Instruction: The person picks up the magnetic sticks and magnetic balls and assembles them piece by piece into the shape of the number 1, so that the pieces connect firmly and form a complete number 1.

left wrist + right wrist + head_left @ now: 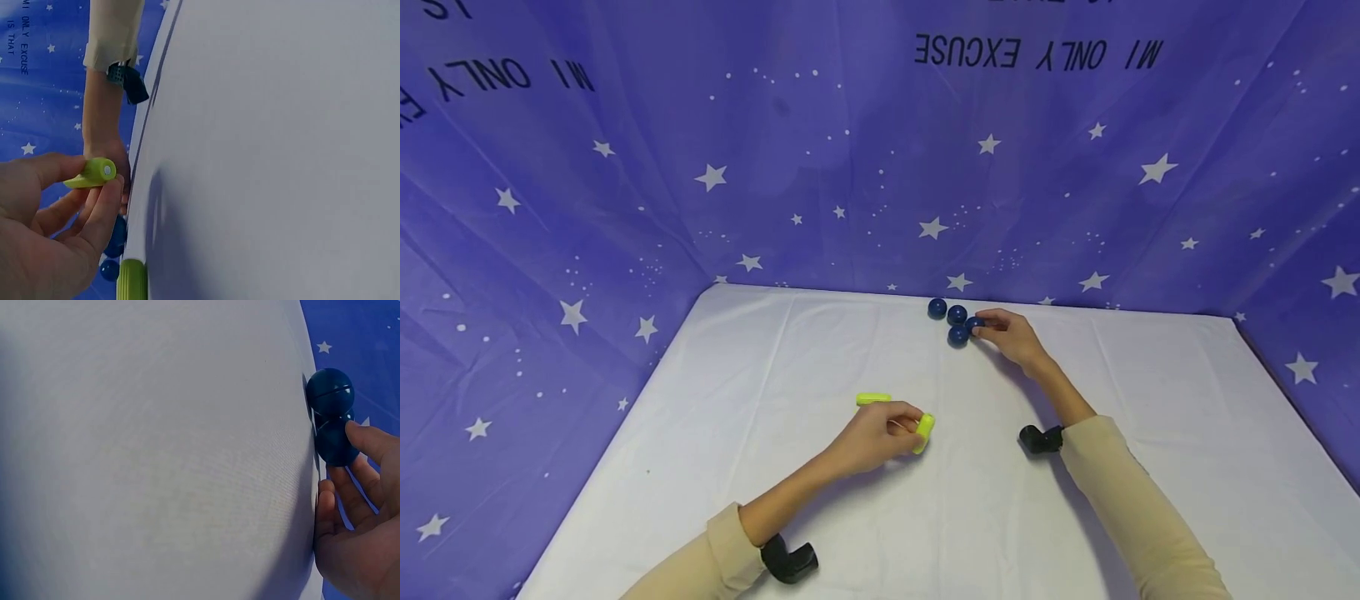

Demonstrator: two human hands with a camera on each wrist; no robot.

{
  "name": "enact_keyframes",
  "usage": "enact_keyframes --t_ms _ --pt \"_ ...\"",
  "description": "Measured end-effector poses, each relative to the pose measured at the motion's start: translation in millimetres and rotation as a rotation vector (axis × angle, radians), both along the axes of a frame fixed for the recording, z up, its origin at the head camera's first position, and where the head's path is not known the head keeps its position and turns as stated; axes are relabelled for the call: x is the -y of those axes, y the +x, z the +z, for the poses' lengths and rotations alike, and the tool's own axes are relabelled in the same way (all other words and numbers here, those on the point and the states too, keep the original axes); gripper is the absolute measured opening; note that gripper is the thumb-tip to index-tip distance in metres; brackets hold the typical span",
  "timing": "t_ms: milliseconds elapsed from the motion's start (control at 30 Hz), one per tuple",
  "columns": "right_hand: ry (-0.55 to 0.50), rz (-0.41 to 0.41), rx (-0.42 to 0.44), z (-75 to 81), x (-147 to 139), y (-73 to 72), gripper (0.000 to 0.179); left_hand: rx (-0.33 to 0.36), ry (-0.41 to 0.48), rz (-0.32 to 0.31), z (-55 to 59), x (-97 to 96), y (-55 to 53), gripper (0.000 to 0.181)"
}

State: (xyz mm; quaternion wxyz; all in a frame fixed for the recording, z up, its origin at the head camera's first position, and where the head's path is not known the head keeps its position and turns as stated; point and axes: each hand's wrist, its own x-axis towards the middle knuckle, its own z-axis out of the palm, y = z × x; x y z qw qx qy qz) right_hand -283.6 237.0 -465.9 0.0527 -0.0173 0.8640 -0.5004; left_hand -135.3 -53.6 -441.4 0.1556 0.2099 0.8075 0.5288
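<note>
Near the middle of the table, my left hand (876, 435) pinches a short neon-yellow cylinder (926, 428) between thumb and fingers. In the left wrist view, the held cylinder's end shows a small pale dot. A second neon-yellow cylinder (873, 398) lies on the cloth just beyond that hand; its ribbed side (132, 281) shows in the left wrist view. At the table's far side, my right hand (1013, 338) grips a glossy dark blue ball (337, 444) with thumb and fingertips. Other blue balls cluster beside it: one in front (957, 336), two farther left (937, 308).
A white cloth (820, 350) covers the table. Purple-blue curtains (820, 192) with white stars and lettering hang along its back and sides. Black camera mounts sit at the left wrist (790, 561) and the right wrist (1040, 439).
</note>
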Motion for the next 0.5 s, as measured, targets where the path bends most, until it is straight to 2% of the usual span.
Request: enact_keyframes --t_ms 100,200,500 --pt "-0.004 0.002 -0.007 1.2 0.0 0.2 0.044 0.084 0.038 0.037 0.2 -5.9 0.2 0.033" --pt "-0.018 -0.002 -0.003 1.4 -0.3 -0.2 0.043 0.127 0.066 0.051 -0.6 -11.6 -0.1 0.033" --pt "-0.053 -0.011 0.035 1.9 -3.2 1.1 0.046 0.135 0.103 0.064 -4.2 -27.0 2.2 0.031"
